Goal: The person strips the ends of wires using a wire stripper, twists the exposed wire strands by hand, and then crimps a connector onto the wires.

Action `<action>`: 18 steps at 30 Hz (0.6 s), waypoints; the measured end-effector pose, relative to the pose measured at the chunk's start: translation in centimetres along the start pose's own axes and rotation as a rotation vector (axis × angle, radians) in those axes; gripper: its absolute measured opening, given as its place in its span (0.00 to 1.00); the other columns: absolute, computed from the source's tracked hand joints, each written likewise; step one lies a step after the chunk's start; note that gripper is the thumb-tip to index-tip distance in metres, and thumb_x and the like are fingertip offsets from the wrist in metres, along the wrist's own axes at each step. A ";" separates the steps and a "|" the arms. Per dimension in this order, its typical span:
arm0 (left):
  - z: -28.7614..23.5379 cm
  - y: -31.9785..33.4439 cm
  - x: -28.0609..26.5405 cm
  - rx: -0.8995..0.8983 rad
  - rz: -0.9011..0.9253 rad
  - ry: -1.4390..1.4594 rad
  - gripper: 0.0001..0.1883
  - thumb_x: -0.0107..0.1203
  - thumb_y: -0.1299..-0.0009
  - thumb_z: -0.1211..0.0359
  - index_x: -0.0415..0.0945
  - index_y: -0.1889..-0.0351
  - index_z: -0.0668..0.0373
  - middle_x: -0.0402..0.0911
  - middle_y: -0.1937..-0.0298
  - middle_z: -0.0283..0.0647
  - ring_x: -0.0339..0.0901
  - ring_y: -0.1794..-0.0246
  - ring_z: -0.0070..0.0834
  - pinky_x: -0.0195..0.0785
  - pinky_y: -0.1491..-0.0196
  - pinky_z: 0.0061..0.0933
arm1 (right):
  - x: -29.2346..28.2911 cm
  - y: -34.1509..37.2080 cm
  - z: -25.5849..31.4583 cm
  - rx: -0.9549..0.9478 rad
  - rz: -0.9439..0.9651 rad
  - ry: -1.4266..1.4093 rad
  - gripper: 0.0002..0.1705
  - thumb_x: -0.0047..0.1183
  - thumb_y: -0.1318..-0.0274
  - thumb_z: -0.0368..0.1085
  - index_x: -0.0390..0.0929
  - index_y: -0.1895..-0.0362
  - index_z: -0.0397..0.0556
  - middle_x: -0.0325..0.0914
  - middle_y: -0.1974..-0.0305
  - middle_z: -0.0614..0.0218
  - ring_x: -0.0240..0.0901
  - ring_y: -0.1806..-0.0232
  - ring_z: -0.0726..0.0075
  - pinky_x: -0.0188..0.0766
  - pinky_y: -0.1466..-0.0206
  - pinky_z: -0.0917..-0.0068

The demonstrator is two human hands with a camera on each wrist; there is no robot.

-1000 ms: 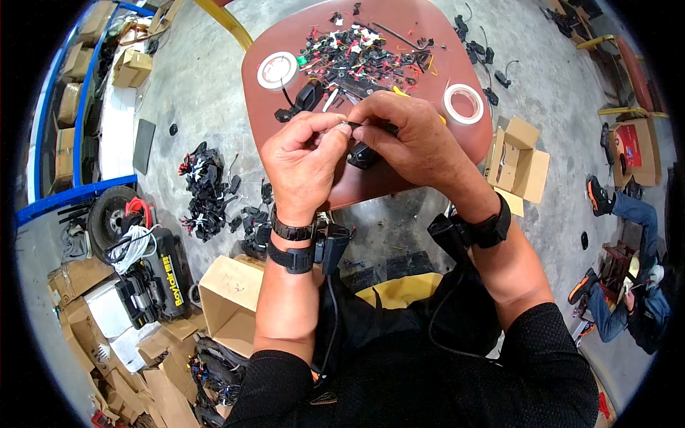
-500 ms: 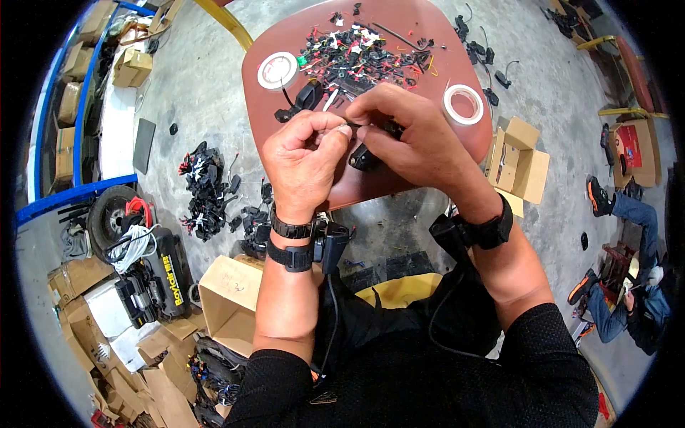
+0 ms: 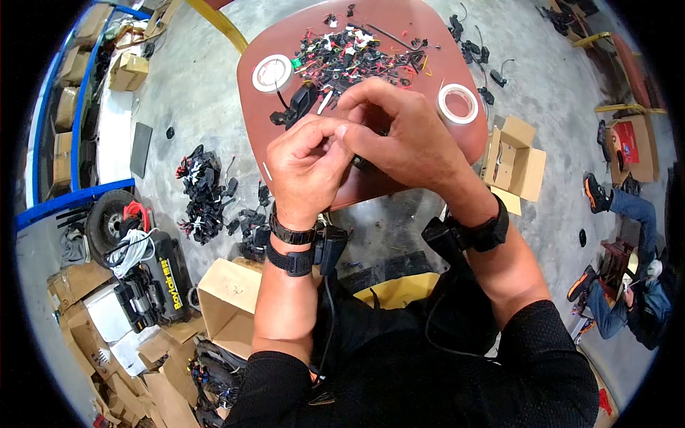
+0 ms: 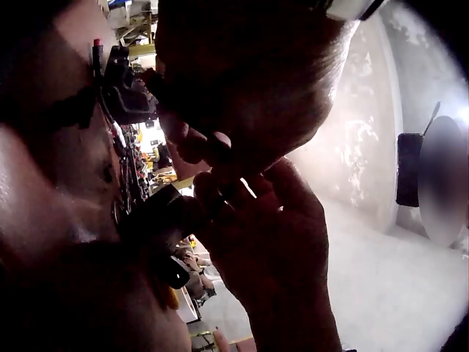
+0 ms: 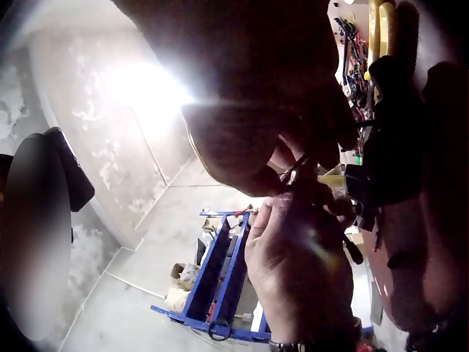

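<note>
In the head view my left hand [image 3: 303, 165] and right hand [image 3: 415, 139] meet over the near part of the reddish-brown table [image 3: 446, 68]. Their fingertips come together on a thin dark cable [image 5: 299, 163], which the right wrist view shows pinched between them. A black boxy part [image 5: 396, 158] lies close beneath the hands, mostly covered by them from above. Just beyond the left hand rests another black part with a cable [image 3: 298, 105]. A short white sliver [image 3: 267, 171] shows beside the left hand.
A pile of small connectors and wire scraps [image 3: 349, 53] covers the table's far half. Tape rolls stand at left [image 3: 272, 73] and right [image 3: 457, 104]. Black parts [image 3: 203, 189] and an open carton [image 3: 232, 299] are on the floor; a seated person [image 3: 646, 299] is at far right.
The right thumb and fingers drew slightly away, then came back against the left fingertips. The white sliver now shows beside the left hand. The head view has shifted slightly.
</note>
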State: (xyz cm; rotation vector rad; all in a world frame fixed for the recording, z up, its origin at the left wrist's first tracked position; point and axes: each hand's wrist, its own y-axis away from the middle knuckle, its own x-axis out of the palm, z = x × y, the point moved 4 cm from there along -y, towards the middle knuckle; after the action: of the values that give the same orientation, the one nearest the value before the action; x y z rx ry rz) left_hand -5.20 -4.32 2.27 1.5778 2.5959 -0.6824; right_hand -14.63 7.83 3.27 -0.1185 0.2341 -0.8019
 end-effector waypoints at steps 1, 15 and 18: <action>-0.1 0.0 0.0 -0.007 0.002 -0.013 0.04 0.64 0.36 0.77 0.84 0.64 0.66 0.83 0.69 0.35 0.74 0.71 0.17 0.67 0.67 0.20 | -0.2 0.1 0.1 0.004 0.017 0.012 0.11 0.61 0.46 0.32 0.79 0.59 0.40 0.79 0.71 0.68 0.76 0.68 0.78 0.74 0.64 0.78; 0.3 0.3 0.2 -0.294 -0.068 0.106 0.03 0.64 0.35 0.78 0.85 0.64 0.66 0.83 0.69 0.29 0.74 0.71 0.10 0.68 0.67 0.14 | -0.8 -0.1 0.0 -0.248 -0.078 0.075 0.09 0.57 0.47 0.26 0.79 0.59 0.44 0.79 0.70 0.59 0.78 0.71 0.66 0.74 0.66 0.71; 0.5 0.4 0.2 -0.353 -0.066 0.128 0.03 0.64 0.35 0.78 0.84 0.64 0.66 0.83 0.70 0.28 0.74 0.72 0.10 0.68 0.67 0.14 | -0.8 0.0 0.0 -0.193 -0.076 0.034 0.10 0.57 0.46 0.25 0.79 0.57 0.44 0.79 0.70 0.60 0.77 0.71 0.69 0.74 0.66 0.72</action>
State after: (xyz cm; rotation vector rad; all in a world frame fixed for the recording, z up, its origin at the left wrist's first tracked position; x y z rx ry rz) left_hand -5.05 -4.16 1.65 1.4739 2.6756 -0.1140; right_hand -15.18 8.43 3.39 -0.2971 0.3407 -0.8564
